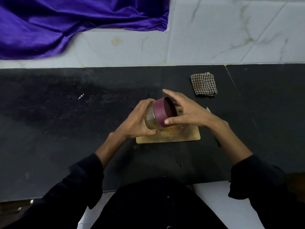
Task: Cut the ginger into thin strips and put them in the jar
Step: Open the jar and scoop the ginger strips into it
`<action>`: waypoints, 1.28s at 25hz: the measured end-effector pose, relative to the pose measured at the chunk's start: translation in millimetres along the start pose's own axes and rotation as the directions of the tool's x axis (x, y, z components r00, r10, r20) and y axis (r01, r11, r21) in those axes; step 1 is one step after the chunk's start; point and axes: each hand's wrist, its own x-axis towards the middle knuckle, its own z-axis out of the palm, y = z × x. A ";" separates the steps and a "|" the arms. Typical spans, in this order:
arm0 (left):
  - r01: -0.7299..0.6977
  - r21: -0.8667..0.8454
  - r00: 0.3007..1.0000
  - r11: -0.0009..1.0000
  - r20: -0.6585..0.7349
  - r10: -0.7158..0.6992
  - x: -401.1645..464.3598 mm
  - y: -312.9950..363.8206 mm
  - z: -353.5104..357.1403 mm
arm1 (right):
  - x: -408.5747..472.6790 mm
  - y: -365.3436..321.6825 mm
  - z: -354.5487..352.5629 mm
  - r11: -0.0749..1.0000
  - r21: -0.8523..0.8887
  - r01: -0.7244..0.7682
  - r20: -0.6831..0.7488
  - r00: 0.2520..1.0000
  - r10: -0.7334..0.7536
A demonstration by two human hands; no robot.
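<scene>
Head cam: our left hand (135, 120) grips the clear jar (150, 119), tilted above the wooden board (181, 134). Our right hand (188, 113) has fingers spread, thumb touching the maroon lid (160, 111) on the jar. Checked cloth (203, 84) lies well apart on the black counter (66, 121).

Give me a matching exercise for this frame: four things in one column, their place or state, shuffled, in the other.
Things:
1. jar
2. lid
3. cutting board
4. checked cloth

Place or state:
A. flat on the black counter, under both hands
B. maroon, on the jar's mouth, by the right hand
C. folded, lying on the counter beyond the right hand
D. tilted, gripped by the left hand

Pairs: 1-D, 2-B, 3-A, 4-C
</scene>
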 end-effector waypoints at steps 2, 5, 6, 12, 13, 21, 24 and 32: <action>-0.007 0.004 1.000 1.000 -0.007 0.007 1.8 1.7 0.2 | 0.9 1.6 4.9 0.998 -0.044 0.050 0.016 0.999 -0.049; 0.018 0.000 0.999 1.000 -0.030 -0.018 0.2 5.5 3.5 | 4.5 -2.1 7.1 0.998 0.013 0.064 -0.083 0.995 -0.063; 0.039 0.000 0.998 0.999 -0.047 -0.039 -2.3 6.2 6.0 | 5.3 -3.2 7.1 0.997 0.045 0.063 -0.094 0.994 -0.058; 0.115 -0.039 0.991 0.993 -0.069 -0.117 -13.8 6.3 16.4 | 11.9 0.1 16.8 0.993 0.115 0.030 -0.065 0.998 -0.023; 0.125 -0.056 0.989 0.991 -0.066 -0.129 -14.6 5.3 17.2 | 13.2 0.9 18.2 0.992 0.121 0.024 -0.059 0.998 -0.016; 0.200 -0.379 0.939 0.904 -0.189 -0.287 8.2 3.1 33.2 | 25.3 9.3 20.0 0.961 0.275 -0.025 -0.180 0.981 0.077; 0.241 -0.396 0.946 0.886 -0.109 -0.306 28.4 1.9 40.1 | 41.6 24.6 13.9 0.974 0.221 -0.048 -0.200 0.975 0.094; 0.462 0.010 0.883 0.887 -0.104 -0.458 119.9 -43.9 14.9 | 144.4 55.3 -32.6 0.993 0.059 -0.101 -0.380 0.918 0.116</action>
